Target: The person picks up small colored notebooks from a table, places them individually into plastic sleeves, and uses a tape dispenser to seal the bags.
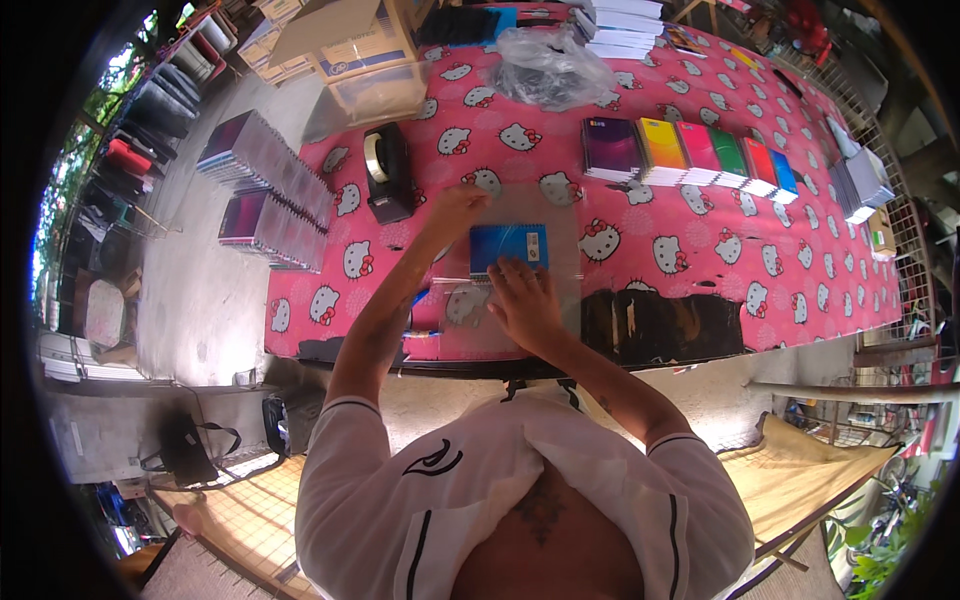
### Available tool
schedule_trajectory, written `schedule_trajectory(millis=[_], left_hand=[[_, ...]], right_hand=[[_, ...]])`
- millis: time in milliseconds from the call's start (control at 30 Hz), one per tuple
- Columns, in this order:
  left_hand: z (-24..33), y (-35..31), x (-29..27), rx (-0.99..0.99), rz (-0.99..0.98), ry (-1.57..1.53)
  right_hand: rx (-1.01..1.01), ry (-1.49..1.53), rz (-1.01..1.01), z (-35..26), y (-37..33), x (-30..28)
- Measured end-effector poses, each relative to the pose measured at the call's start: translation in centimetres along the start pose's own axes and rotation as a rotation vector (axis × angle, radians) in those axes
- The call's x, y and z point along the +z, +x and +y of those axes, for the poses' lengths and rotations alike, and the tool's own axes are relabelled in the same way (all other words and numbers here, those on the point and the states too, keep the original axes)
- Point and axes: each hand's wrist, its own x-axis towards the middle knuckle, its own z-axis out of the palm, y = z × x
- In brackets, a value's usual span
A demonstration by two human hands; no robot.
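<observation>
A person in a white short-sleeved shirt (400,490) with dark trim works over a blue notebook (500,240) at a desk (700,228) spread with a pink, cat-patterned cover. The right hand (527,302) lies open, palm down, its fingers slightly spread across the lower part of the notebook's cover. The left hand (460,212) is raised beyond the notebook's upper left corner, fingers drawn together and nearly closed; whether they pinch anything cannot be told at this size.

The notebook, small and rectangular, lies near the front edge of the desk, directly before the person, with a pale label on the right of its glossy cover. Around it spreads a smooth clear plastic sheet (560,215), the printed cover showing through.

To the left stands a black tape dispenser (398,192) with a round, pale roll of tape (375,158). Beyond it, spiral notebooks (262,150) with dark purple covers rise in tall stacks, wire coils along their edges. At the far side sit a brown cardboard box (350,45), a crumpled, shiny plastic bag (550,70) and a stack of white paper (627,25). On the right, a row of notebooks (700,150) runs from purple through yellow, pink, green and red to blue. A ragged dark patch (665,328) shows along the desk's front edge.
</observation>
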Motion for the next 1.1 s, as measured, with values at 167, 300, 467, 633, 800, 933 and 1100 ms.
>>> schedule_trajectory(millis=[167,300,467,633,800,933,1100], left_hand=[[-4.5,3.3,4.7,0.175,-0.229,0.462],[-3.4,4.3,5.1,0.298,-0.163,0.47],[-2.1,4.9,3.6,0.019,-0.243,0.227],[-1.8,3.9,3.6,0.232,-0.047,0.461],[-1.1,3.1,2.3,0.054,-0.186,0.147],[2.1,0.4,1.0,0.183,-0.118,0.115],[4.8,-5.6,1.4,0.287,0.033,0.216]], right_hand=[[-0.005,0.023,-0.01,-0.8,0.2,-0.1],[0.031,0.024,0.009,-0.2,0.0,0.2],[0.023,0.03,0.002,-0.2,0.2,0.0],[0.023,0.041,0.017,-0.5,0.0,0.0],[0.001,0.034,0.019,-0.8,0.2,0.1],[0.016,0.02,0.011,-0.1,0.3,0.5],[0.044,0.044,-0.029,-1.1,0.6,-0.3]])
